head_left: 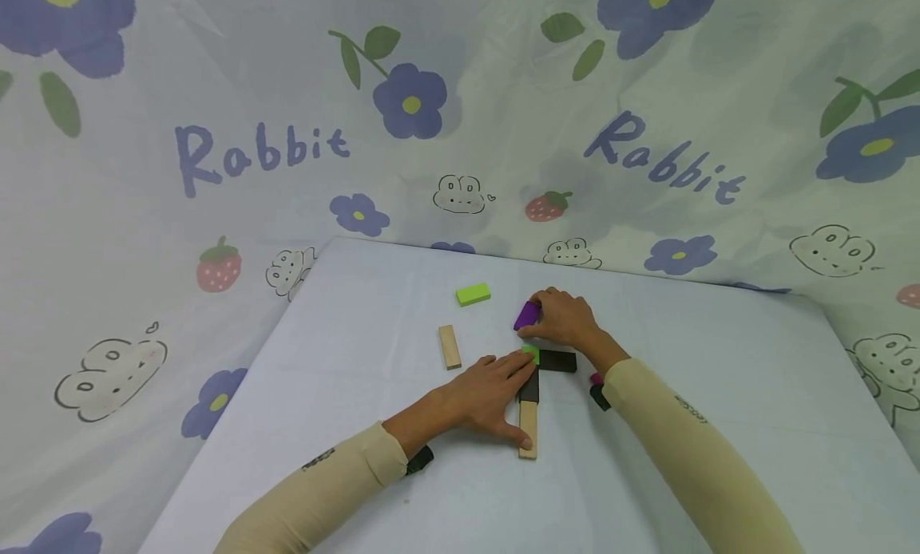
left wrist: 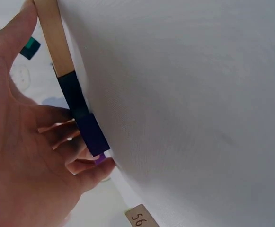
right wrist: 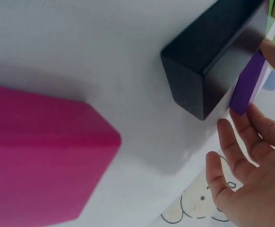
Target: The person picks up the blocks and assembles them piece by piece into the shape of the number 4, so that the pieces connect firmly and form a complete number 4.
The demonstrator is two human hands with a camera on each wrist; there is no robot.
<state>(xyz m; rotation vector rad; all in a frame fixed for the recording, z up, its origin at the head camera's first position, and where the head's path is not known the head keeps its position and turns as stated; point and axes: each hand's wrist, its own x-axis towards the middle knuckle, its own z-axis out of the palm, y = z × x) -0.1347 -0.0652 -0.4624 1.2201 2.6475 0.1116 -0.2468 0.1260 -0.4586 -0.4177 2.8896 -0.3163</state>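
Note:
My left hand [head_left: 492, 398] spreads along a row of blocks in the head view. Its thumb touches a plain wooden block [head_left: 528, 430], and its fingers reach over a black block [head_left: 529, 386] to a green block [head_left: 531, 354]. A second black block [head_left: 557, 361] lies crosswise to the right of the green one. Beyond that block, my right hand [head_left: 568, 318] pinches a purple block [head_left: 527, 315] between thumb and fingers. The right wrist view shows the purple block [right wrist: 248, 85] just past a large black block [right wrist: 213, 56].
A lime block [head_left: 473, 294] lies at the back, with another wooden block [head_left: 449, 346] to the left. Beside the right sleeve are a magenta block [head_left: 596, 378] and a dark block [head_left: 600, 397]. Another dark block [head_left: 420, 460] shows by the left sleeve. A patterned curtain [head_left: 460, 139] hangs behind.

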